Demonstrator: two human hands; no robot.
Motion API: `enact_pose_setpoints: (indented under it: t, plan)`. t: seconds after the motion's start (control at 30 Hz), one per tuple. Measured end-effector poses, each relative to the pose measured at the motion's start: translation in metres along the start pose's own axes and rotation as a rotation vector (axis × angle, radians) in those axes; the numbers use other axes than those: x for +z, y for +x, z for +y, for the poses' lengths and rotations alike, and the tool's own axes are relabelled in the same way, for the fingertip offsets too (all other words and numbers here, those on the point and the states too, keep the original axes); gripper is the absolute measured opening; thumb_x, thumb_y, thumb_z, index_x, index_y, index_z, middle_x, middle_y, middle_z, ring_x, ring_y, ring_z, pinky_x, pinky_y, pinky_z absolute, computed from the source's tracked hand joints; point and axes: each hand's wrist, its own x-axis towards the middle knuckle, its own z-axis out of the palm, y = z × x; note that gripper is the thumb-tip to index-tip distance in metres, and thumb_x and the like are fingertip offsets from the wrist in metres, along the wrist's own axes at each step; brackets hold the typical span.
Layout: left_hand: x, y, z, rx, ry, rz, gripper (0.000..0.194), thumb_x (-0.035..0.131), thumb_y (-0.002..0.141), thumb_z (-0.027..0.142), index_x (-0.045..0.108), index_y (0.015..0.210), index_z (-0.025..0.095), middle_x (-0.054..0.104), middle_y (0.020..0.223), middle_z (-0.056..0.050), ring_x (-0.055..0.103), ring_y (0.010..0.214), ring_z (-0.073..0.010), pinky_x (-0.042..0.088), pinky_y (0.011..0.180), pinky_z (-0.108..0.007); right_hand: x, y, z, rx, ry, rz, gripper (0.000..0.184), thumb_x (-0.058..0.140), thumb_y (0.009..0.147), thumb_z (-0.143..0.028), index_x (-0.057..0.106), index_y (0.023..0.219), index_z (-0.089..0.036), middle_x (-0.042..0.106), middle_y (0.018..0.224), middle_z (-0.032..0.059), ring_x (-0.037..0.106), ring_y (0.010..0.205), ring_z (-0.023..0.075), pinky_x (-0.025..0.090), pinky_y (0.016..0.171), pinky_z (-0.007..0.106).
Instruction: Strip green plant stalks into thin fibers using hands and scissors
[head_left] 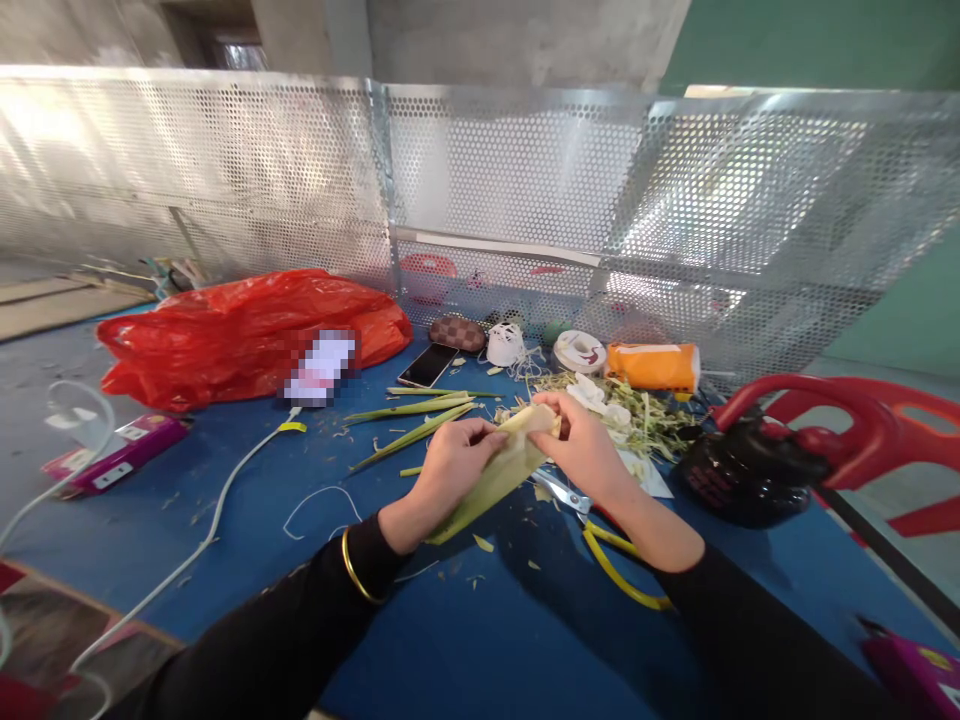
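Note:
Between both hands is a broad, pale green husk-like leaf, its upper end yellowish and its lower end slanting down to the left. My left hand pinches its left edge with thumb and fingers. On the other side my right hand grips the upper end, its fingers closed around the edge. Beneath my right wrist lie scissors with yellow handles, their blades partly covered. Left of the hands are several narrow green stalks. A heap of shredded green trimmings lies behind my right hand.
A red plastic bag and a lit phone with a white cable lie at the left. Toward the back are a dark phone, a checkered case, a ribbon roll and an orange container. A black jug stands right.

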Motion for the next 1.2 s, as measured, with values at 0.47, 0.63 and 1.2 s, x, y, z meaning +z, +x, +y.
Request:
enact_pose_setpoints:
  t: [0.47,0.63,1.2]
  plan:
    - [-0.001,-0.002,0.006,0.171,0.192,-0.099,0.019,0.064,0.073,0.037,0.063,0.082,0.020,0.059,0.069,0.003,0.050,0.064,-0.0131,0.033,0.058,-0.023,-0.005,-0.001,0.001,-0.161,-0.254,-0.054,0.018,0.058,0.081,-0.026,0.060,0.064,-0.020,0.060,0.066,0.0001,0.054,0.063,0.0149,0.039,0.061,0.027]
    - [-0.006,-0.004,0.011,0.126,0.339,0.060,0.023,0.049,0.084,0.031,0.061,0.069,0.020,0.059,0.064,0.002,0.050,0.062,-0.0132,0.032,0.058,-0.024,-0.008,-0.001,-0.004,0.021,-0.237,-0.118,0.016,0.064,0.076,-0.032,0.060,0.068,-0.019,0.060,0.057,-0.0013,0.056,0.053,0.0147,0.039,0.051,0.025]
    - [-0.011,-0.004,0.008,0.087,0.782,0.137,0.022,0.035,0.094,0.032,0.054,0.087,0.022,0.062,0.064,-0.003,0.059,0.057,-0.0199,0.024,0.050,-0.028,-0.019,-0.020,-0.009,0.005,-0.285,-0.138,0.034,0.034,0.095,-0.040,0.059,0.080,-0.021,0.067,0.066,0.0027,0.064,0.060,0.0189,0.044,0.060,0.028]
